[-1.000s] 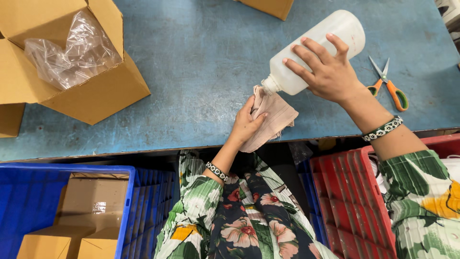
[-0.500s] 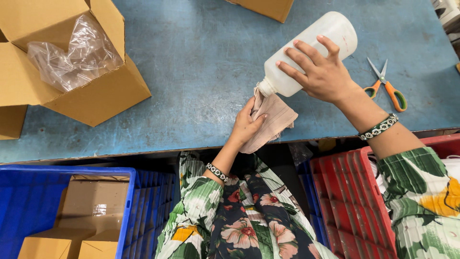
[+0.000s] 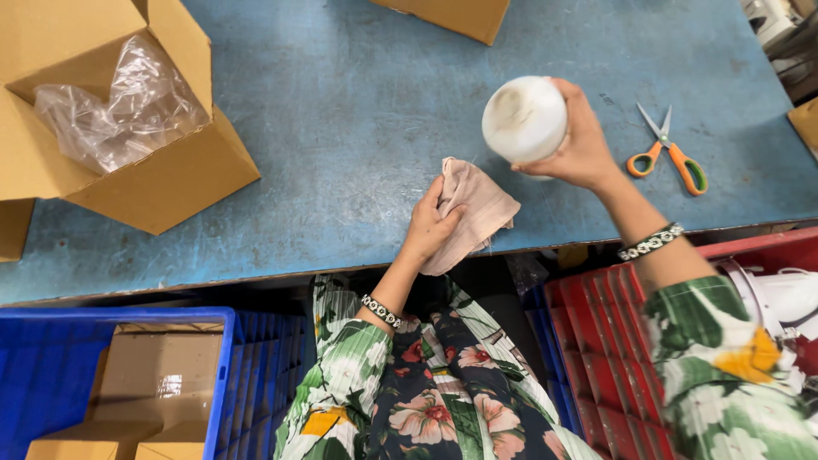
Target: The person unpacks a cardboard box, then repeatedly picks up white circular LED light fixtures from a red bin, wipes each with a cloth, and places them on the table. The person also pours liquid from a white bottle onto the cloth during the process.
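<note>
Scuffed blue paint covered the table (image 3: 341, 128). Near its front edge, a white bottle (image 3: 524, 119) was grasped by the right hand (image 3: 584, 145) and a beige cloth (image 3: 477, 209) by the left hand (image 3: 430, 226). Orange-handled scissors (image 3: 673, 158) lay right; an open cardboard box (image 3: 111, 119) occupied the back-left corner.

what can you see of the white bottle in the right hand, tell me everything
The white bottle looks like matte, slightly translucent plastic, round in section. It is turned so that its broad flat base faces the camera; the base shows faint brownish smudges near its middle. Its neck and nozzle are hidden behind the body, so whether it is capped cannot be told. The right hand grips its side, fingers wrapped around it, holding it in the air above the blue table. Nothing else touches it; the pinkish cloth in the left hand lies just below, apart.
</note>
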